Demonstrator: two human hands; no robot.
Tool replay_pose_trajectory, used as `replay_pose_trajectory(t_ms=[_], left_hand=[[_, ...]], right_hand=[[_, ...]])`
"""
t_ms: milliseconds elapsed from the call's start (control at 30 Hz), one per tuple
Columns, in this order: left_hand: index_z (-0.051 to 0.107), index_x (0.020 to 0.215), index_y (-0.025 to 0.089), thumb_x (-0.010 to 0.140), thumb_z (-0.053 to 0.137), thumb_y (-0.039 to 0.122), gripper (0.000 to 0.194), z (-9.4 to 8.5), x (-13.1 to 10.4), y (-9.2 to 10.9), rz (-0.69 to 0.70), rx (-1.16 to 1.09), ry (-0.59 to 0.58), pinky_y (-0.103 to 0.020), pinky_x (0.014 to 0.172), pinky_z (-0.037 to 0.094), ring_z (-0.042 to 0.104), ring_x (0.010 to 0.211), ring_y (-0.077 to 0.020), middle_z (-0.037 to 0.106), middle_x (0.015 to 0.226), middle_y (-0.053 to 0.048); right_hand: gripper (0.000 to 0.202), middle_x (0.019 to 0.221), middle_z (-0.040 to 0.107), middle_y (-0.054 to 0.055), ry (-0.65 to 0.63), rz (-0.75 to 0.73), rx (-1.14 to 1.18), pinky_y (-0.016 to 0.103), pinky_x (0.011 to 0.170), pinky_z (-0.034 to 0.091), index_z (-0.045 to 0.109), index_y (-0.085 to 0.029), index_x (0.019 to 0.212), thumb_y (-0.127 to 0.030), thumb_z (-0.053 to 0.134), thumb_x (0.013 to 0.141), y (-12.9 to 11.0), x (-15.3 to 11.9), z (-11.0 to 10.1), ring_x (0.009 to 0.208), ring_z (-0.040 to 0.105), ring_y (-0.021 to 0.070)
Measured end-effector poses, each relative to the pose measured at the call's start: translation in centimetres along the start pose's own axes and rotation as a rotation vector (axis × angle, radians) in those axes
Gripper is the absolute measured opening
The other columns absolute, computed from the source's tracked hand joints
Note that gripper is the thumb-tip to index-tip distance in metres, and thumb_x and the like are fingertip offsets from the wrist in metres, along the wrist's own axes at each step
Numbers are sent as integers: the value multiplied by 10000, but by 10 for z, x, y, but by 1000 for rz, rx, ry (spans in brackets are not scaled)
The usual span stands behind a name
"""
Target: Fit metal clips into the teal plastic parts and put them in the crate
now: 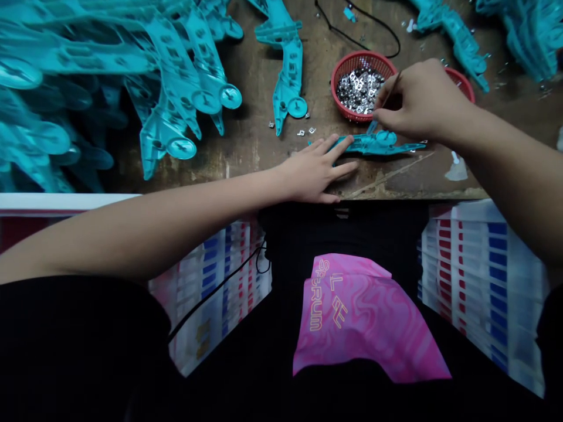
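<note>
A teal plastic part (367,143) lies flat near the table's front edge. My left hand (319,170) rests at its left end, palm down with fingers spread, some fingertips on the part. Above the part's round disc, my right hand (413,102) pinches a thin, dark rod-like tool (396,82) between thumb and fingers; its lower tip is near the disc. Just behind, to the left of my right hand, stands a red basket (338,105) holding many small metal pieces (358,88). A few loose metal pieces (301,133) lie left of the part.
Teal parts are heaped at the left (167,58), with a single one (290,70) beside them. More teal parts (532,35) lie at the back right. A second red basket (461,85) is partly hidden behind my right wrist. A black cord (372,17) lies at the back.
</note>
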State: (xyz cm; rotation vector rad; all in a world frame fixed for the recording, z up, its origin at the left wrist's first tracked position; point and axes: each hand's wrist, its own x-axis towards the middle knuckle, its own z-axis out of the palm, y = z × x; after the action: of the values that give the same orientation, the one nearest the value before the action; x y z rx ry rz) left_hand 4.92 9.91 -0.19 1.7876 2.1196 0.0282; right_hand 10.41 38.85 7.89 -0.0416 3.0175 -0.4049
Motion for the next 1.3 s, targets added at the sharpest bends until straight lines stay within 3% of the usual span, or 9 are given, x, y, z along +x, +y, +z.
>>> replay_pose_trajectory(t_ms=[133, 333, 467, 600, 733, 867, 1067, 1300], left_hand=[[604, 1971, 241, 1143, 920, 534, 933, 3, 2, -4, -29, -100, 13, -856, 1628, 270, 167, 2038, -646, 86, 2209, -272], [666, 1935, 301, 1146, 860, 530, 844, 7, 6, -15, -16, -214, 1, -846, 1657, 199, 116, 2049, -616, 70, 2226, -191], [635, 1956, 267, 1152, 838, 488, 858, 10, 7, -13, -22, -192, -1, -865, 1652, 173, 92, 2050, -629, 45, 2223, -219], [612, 1969, 224, 1176, 820, 468, 855, 10, 6, -8, -32, -162, -16, -859, 1650, 175, 64, 2054, -636, 22, 2212, -268], [618, 1971, 220, 1207, 789, 500, 831, 4, 6, -10, -27, -121, -6, -833, 1640, 243, 163, 2040, -635, 101, 2199, -292], [630, 1969, 250, 1230, 742, 520, 794, 5, 6, -13, -15, -73, 31, -917, 1582, 285, 271, 2000, -658, 193, 2189, -281], [637, 1940, 185, 1276, 643, 450, 715, 17, 7, -10, -1, -92, 91, -946, 1591, 218, 156, 2037, -644, 187, 2181, -312], [598, 1964, 216, 1286, 619, 446, 716, 17, 8, -8, -27, -90, 50, -967, 1588, 184, 103, 2050, -638, 145, 2197, -286]], right_hand=[[307, 1129, 935, 145, 44, -18, -31, 445, 1106, 645, 1009, -156, 1244, -291, 756, 1135, -7, -2, 3, 1124, 881, 353], [269, 1043, 917, 129, -1, -10, -33, 438, 1090, 632, 998, -169, 1226, -313, 780, 1163, -9, -2, 4, 982, 832, 315], [303, 1094, 924, 139, -13, -36, -22, 426, 1088, 616, 991, -158, 1285, -331, 761, 1188, -11, -2, 7, 1030, 825, 314], [281, 1129, 911, 152, -128, 28, -91, 471, 1104, 614, 988, -163, 1242, -296, 754, 1158, -13, -2, 16, 1135, 847, 376], [373, 1223, 918, 136, -58, 34, 30, 539, 1181, 600, 982, -268, 1320, -524, 739, 1197, -7, -5, 14, 1314, 819, 434], [544, 1124, 921, 115, 0, 27, 148, 533, 1205, 575, 951, -292, 1360, -727, 646, 1242, 2, -7, 7, 1297, 776, 394], [471, 1023, 884, 144, -40, -50, 129, 514, 1131, 599, 925, -230, 1210, -598, 631, 1230, 6, -5, 24, 1166, 811, 373], [526, 1123, 898, 162, 8, -46, 128, 543, 1133, 622, 918, -272, 1255, -686, 594, 1266, 3, -9, 27, 1204, 820, 407]])
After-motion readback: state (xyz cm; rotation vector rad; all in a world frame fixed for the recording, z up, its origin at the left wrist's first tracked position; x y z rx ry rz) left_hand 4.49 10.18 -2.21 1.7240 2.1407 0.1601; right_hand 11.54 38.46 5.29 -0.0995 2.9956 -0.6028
